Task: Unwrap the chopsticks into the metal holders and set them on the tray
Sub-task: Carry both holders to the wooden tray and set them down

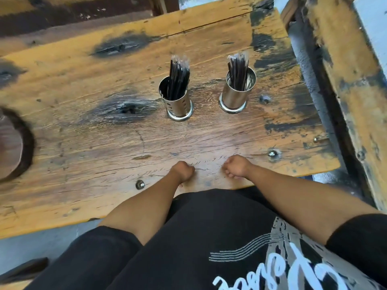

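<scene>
Two shiny metal holders stand upright on the wooden table (pixel 88 143). The left holder (pixel 178 105) has slotted holes and carries a bunch of black chopsticks (pixel 178 80) with clear wrap at their tips. The right holder (pixel 237 95) carries a similar bunch of black chopsticks (pixel 238 72). My left hand (pixel 182 171) rests curled on the table's near edge, holding nothing. My right hand (pixel 236 166) rests beside it, fingers curled, also with nothing in it. Both hands are well short of the holders.
A round dark wooden tray (pixel 14 143) is partly visible at the table's left edge. A wooden bench (pixel 345 70) runs along the right side, across a gap. Bolt heads sit in the tabletop near the front edge.
</scene>
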`<act>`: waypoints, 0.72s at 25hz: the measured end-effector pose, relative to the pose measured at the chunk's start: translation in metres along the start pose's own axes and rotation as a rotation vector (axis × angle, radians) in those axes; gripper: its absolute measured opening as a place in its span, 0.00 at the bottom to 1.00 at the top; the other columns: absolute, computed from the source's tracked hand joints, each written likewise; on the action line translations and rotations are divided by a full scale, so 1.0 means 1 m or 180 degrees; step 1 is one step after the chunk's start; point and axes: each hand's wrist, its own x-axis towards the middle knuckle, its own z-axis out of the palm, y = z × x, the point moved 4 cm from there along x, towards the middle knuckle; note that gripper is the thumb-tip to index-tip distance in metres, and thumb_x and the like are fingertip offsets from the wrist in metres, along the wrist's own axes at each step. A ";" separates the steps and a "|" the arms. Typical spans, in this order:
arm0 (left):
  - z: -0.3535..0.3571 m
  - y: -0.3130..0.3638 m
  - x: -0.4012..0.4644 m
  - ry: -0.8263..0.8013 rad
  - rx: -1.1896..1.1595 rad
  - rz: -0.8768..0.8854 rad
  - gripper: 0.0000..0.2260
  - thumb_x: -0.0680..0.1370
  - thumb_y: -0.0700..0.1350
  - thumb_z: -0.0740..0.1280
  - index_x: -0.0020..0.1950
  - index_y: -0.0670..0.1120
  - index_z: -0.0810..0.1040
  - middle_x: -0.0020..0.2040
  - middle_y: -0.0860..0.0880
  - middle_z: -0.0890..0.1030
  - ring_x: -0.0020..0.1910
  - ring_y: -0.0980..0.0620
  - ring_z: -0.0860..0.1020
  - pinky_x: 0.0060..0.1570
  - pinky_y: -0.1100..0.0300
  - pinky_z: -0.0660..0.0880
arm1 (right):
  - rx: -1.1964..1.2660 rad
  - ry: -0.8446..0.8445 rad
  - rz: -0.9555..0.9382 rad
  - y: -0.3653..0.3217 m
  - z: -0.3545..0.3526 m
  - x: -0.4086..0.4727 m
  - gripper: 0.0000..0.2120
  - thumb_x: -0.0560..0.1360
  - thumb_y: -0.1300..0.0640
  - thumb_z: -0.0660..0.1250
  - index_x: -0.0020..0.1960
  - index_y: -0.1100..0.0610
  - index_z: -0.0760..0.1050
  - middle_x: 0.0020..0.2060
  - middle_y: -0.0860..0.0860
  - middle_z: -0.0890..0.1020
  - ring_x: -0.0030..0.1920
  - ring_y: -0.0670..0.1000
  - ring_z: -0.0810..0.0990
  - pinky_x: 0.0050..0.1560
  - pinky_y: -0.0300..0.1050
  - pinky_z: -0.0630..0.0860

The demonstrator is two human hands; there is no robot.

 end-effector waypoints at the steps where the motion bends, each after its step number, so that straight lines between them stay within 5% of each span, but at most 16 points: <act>1: -0.007 -0.001 0.004 0.0017 -0.0097 0.0011 0.14 0.82 0.48 0.60 0.56 0.38 0.77 0.55 0.38 0.83 0.55 0.36 0.82 0.54 0.44 0.83 | 0.0012 0.0020 -0.0024 -0.008 0.000 0.004 0.09 0.79 0.55 0.63 0.45 0.59 0.79 0.41 0.58 0.85 0.39 0.53 0.81 0.39 0.45 0.77; 3: -0.022 0.002 0.012 0.0171 -0.0360 0.0057 0.14 0.81 0.52 0.64 0.54 0.40 0.77 0.57 0.38 0.83 0.58 0.37 0.81 0.58 0.43 0.81 | 0.0082 0.0196 -0.0112 -0.020 -0.005 0.012 0.09 0.79 0.55 0.65 0.49 0.60 0.80 0.47 0.58 0.86 0.44 0.54 0.82 0.45 0.46 0.77; 8: -0.059 0.017 0.029 0.0785 -0.1104 0.0096 0.32 0.74 0.60 0.74 0.71 0.45 0.69 0.69 0.43 0.76 0.68 0.41 0.75 0.68 0.47 0.73 | 0.0683 0.0840 -0.0328 -0.029 -0.044 0.035 0.03 0.76 0.55 0.71 0.49 0.51 0.77 0.51 0.50 0.85 0.55 0.52 0.82 0.64 0.49 0.77; 11: -0.080 0.026 0.047 0.1158 -0.1564 0.0297 0.41 0.70 0.58 0.79 0.76 0.47 0.63 0.73 0.43 0.71 0.71 0.42 0.72 0.71 0.47 0.71 | 0.1183 0.1185 -0.0320 -0.035 -0.080 0.047 0.26 0.72 0.54 0.78 0.66 0.56 0.71 0.48 0.49 0.80 0.52 0.51 0.79 0.64 0.49 0.75; 13: -0.093 0.032 0.057 0.1382 -0.1918 0.0415 0.49 0.67 0.56 0.82 0.80 0.48 0.57 0.77 0.43 0.65 0.75 0.44 0.68 0.75 0.46 0.68 | 0.1379 0.1356 -0.0425 -0.042 -0.103 0.053 0.46 0.69 0.53 0.81 0.78 0.57 0.59 0.58 0.53 0.76 0.59 0.53 0.77 0.67 0.50 0.74; 15: -0.106 0.043 0.067 0.1524 -0.2161 0.0493 0.55 0.65 0.55 0.84 0.82 0.50 0.52 0.79 0.44 0.60 0.78 0.45 0.64 0.77 0.46 0.65 | 0.1473 0.1490 -0.0485 -0.043 -0.125 0.071 0.56 0.66 0.50 0.84 0.82 0.56 0.52 0.70 0.56 0.70 0.69 0.55 0.72 0.73 0.54 0.70; 18: -0.122 0.058 0.077 0.1729 -0.2213 0.0795 0.61 0.60 0.57 0.85 0.83 0.53 0.51 0.80 0.46 0.58 0.79 0.50 0.60 0.80 0.48 0.61 | 0.1354 0.1739 -0.0643 -0.044 -0.146 0.097 0.63 0.56 0.37 0.85 0.80 0.49 0.55 0.76 0.54 0.64 0.75 0.54 0.67 0.76 0.55 0.67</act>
